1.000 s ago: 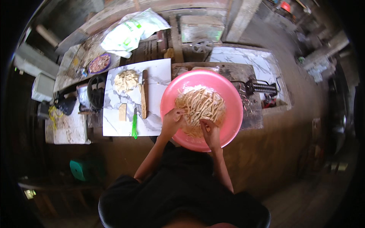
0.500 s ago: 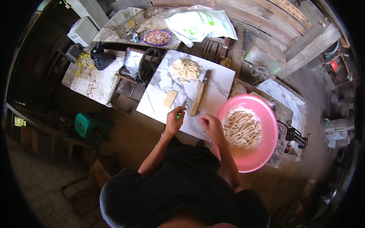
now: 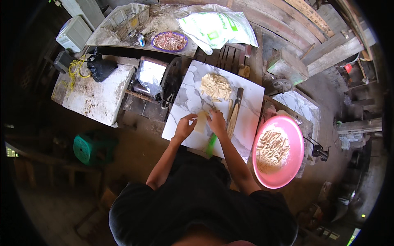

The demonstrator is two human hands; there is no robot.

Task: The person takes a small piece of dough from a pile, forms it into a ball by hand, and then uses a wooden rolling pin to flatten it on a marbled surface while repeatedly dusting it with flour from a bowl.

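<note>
Matt dough slab (image 3: 200,123), glossy plastic basin (image 3: 292,166)

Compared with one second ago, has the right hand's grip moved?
Yes. Judged against the marble-patterned board, the right hand's grip moved left, from inside the pink basin to over the board, beside the flat dough piece.

Dark black shirt (image 3: 201,197) with short sleeves (image 3: 133,197), forearms (image 3: 163,162) bare.

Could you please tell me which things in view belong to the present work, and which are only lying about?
Likely part of the work, at or near the hands:
flat pale piece, between the left hand and right hand
marble-patterned board
pile of pale strips
green-handled tool
pink basin of strips

Apparently just lying about:
green stool
white sack
black bag
</note>
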